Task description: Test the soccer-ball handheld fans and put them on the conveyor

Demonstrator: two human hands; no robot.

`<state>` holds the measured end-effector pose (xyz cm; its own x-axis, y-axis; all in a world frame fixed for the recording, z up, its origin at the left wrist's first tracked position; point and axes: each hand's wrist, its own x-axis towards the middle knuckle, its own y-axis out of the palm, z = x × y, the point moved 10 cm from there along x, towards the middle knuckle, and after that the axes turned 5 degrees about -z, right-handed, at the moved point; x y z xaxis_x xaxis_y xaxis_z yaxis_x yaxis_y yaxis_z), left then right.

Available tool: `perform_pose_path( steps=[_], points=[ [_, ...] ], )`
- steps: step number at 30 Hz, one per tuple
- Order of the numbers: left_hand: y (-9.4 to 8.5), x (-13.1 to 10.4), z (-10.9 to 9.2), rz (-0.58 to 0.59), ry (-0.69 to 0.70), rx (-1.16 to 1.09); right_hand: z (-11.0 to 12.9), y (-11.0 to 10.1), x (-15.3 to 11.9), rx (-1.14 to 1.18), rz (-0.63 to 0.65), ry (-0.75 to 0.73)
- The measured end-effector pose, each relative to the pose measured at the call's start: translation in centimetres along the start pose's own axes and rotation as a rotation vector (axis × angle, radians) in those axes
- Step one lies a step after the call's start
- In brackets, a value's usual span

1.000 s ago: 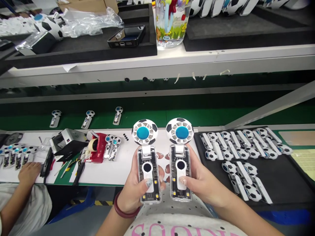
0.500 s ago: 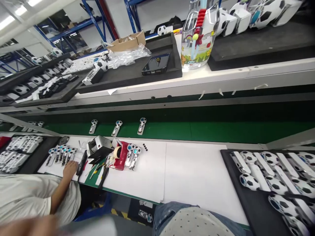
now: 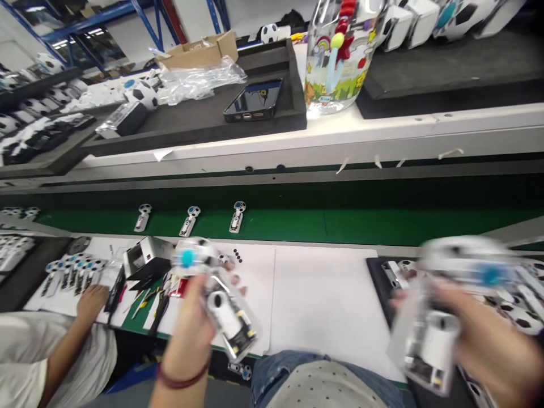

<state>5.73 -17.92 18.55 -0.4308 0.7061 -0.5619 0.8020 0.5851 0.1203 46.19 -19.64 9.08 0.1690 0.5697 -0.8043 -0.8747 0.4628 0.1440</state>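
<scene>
Well, the head view shows two held units [image 3: 229, 317]: the left hand [image 3: 191, 320] grasps one near white paper [image 3: 318, 306], the right hand [image 3: 488, 328] (blurred) seemingly grasps another unit [image 3: 440, 340] near the black tray [image 3: 379, 283]. Both look football-patterned, blue-centred and clear-cased.

The left gadget [image 3: 229, 314] sits in the left hand [image 3: 193, 317], slanting with its lower end to the right — a round white head with black patches and a blue disc, joined to a clear case showing a white strip, a black dot and a dark board with yellow squares. The right gadget [image 3: 440, 340], well apart in the right hand [image 3: 488, 334], looks alike but blurred — blue disc to the right, clear-edged case pointing downward.
</scene>
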Motion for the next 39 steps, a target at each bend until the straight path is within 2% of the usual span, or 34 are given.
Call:
perform_pose_path(
  steps=[2, 3, 4, 5, 6, 8, 10, 12, 14, 16, 18, 20, 23, 26, 29, 32, 34, 36, 39],
  points=[
    [1.9, 0.9, 10.2, -0.016, -0.376, -0.099, -3.9, 0.1, 0.4, 0.027, -0.022, 0.126],
    [2.5, 0.9, 14.6, -0.022, -0.498, -0.087, -6.5, 0.1, 0.8, 0.061, -0.029, 0.207],
    [3.0, 0.8, 18.1, -0.019, -0.573, -0.064, -9.0, 0.1, 1.4, 0.102, -0.033, 0.279],
    [3.5, 0.7, 21.0, -0.004, -0.629, -0.046, -11.2, 0.1, 2.1, 0.152, -0.041, 0.348],
    [4.2, 0.7, 23.0, 0.018, -0.662, -0.024, -12.4, 0.2, 3.1, 0.161, -0.026, 0.349],
    [6.4, 1.5, 24.6, 0.091, -0.682, 0.019, -12.0, 0.6, 6.0, 0.131, 0.005, 0.288],
    [10.1, 4.0, 23.5, 0.191, -0.638, 0.061, -8.5, 1.8, 9.6, 0.089, 0.028, 0.185],
    [14.8, 7.8, 20.7, 0.283, -0.531, 0.096, -3.0, 3.3, 13.8, 0.103, 0.035, 0.081],
    [18.9, 12.3, 17.4, 0.324, -0.391, 0.135, 2.9, 4.3, 17.8, 0.130, 0.022, -0.044],
    [21.1, 16.5, 15.0, 0.316, -0.286, 0.216, 7.2, 3.9, 21.2, 0.142, -0.048, -0.137],
    [21.0, 19.9, 13.8, 0.272, -0.218, 0.353, 8.8, 2.3, 23.4, 0.127, -0.145, -0.162],
    [19.0, 22.5, 13.0, 0.205, -0.138, 0.520, 7.6, 0.4, 24.2, 0.091, -0.221, -0.137],
    [14.8, 25.2, 11.4, 0.090, 0.052, 0.760, 2.8, -1.2, 23.5, 0.045, -0.239, -0.073],
    [11.2, 27.3, 9.2, -0.031, 0.232, 0.940, -3.2, -0.3, 21.5, 0.032, -0.138, -0.010],
    [9.0, 29.5, 7.7, -0.096, 0.299, 1.066, -9.3, 1.3, 19.0, -0.023, -0.060, 0.082],
    [8.1, 31.7, 7.6, -0.078, 0.251, 1.122, -13.9, 2.4, 16.6, -0.111, -0.046, 0.171],
    [8.1, 32.8, 7.9, -0.049, 0.202, 1.108, -15.6, 2.8, 15.4, -0.158, -0.052, 0.205],
    [8.7, 33.2, 8.2, -0.012, 0.169, 1.052, -15.9, 3.0, 14.8, -0.191, -0.049, 0.217],
    [10.6, 32.3, 8.9, 0.065, 0.154, 0.883, -14.2, 3.9, 14.9, -0.217, -0.004, 0.203]
  ],
)
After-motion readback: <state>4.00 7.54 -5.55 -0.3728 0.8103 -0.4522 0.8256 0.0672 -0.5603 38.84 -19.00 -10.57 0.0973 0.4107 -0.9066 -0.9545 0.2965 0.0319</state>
